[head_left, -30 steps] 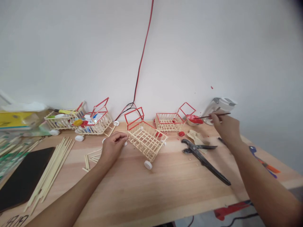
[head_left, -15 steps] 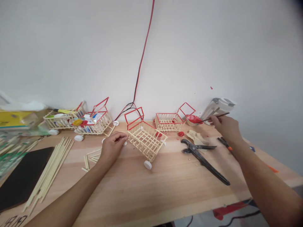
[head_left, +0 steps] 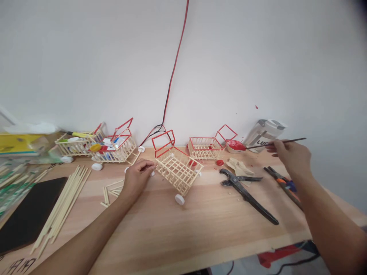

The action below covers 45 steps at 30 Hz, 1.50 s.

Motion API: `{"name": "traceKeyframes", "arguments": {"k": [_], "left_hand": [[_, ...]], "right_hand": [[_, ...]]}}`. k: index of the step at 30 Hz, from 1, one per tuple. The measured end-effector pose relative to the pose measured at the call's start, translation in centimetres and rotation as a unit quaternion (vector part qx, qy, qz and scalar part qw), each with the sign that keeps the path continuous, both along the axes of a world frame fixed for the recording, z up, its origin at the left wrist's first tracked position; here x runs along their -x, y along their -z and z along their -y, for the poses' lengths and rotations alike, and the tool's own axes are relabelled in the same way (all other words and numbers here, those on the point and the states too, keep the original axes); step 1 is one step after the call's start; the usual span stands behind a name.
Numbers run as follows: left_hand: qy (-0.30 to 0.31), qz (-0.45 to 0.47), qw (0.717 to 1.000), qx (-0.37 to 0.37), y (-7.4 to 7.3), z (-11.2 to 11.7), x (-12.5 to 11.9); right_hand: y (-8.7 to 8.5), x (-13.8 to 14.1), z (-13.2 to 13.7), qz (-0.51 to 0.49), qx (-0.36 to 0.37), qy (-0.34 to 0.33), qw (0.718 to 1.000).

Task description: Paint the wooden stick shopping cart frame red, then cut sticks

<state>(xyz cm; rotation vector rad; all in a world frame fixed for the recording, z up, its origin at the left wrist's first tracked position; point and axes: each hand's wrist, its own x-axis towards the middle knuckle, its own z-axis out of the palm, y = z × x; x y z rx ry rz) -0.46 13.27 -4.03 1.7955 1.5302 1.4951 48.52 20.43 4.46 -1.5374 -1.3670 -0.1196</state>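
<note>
Handwriting (head_left: 23, 264), too unclear to read, marks the near left of the wooden table (head_left: 172, 236). Farther in lie black pliers (head_left: 249, 196). The left hand (head_left: 138, 177) pinches a tilted stick cart (head_left: 180, 173) at mid-table; the right hand (head_left: 294, 158) grips a thin brush (head_left: 296, 140), tip beside the red-paint bowl (head_left: 235, 150). Behind, a container (head_left: 259, 131) shows "LUC".

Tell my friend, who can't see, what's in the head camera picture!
A person's left hand touches a small stick cart with white wheels, while the right hand holds a thin brush beside a dish of red paint. Three more stick carts stand on the wooden table near the wall.
</note>
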Motion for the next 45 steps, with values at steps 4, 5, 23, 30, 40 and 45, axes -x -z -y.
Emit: {"name": "traceKeyframes", "arguments": {"k": [4, 5, 23, 30, 40, 45], "left_hand": [[-0.004, 0.006, 1.0, 0.003, -0.1, 0.1, -0.1], [-0.004, 0.007, 1.0, 0.004, -0.1, 0.1, -0.1], [-0.002, 0.005, 1.0, 0.007, -0.4, 0.4, -0.3], [0.002, 0.018, 1.0, 0.011, -0.6, 0.4, -0.3], [0.011, 0.031, 0.999, 0.015, -0.6, 0.3, -0.3], [0.012, 0.032, 0.999, 0.018, -0.6, 0.3, -0.3]], "right_hand": [[-0.4, 0.5, 1.4, -0.141, 0.0, 0.023, 0.99], [-0.5, 0.8, 1.9, -0.195, -0.016, 0.032, 0.98], [-1.9, 20.1, 6.3, -0.184, -0.099, -0.248, 0.946], [-1.0, 22.2, 4.4, -0.171, -0.067, -0.261, 0.948], [-0.2, 22.8, 3.5, -0.182, -0.07, -0.267, 0.944], [-0.1, 22.7, 3.3, -0.19, -0.076, -0.266, 0.942]]}}
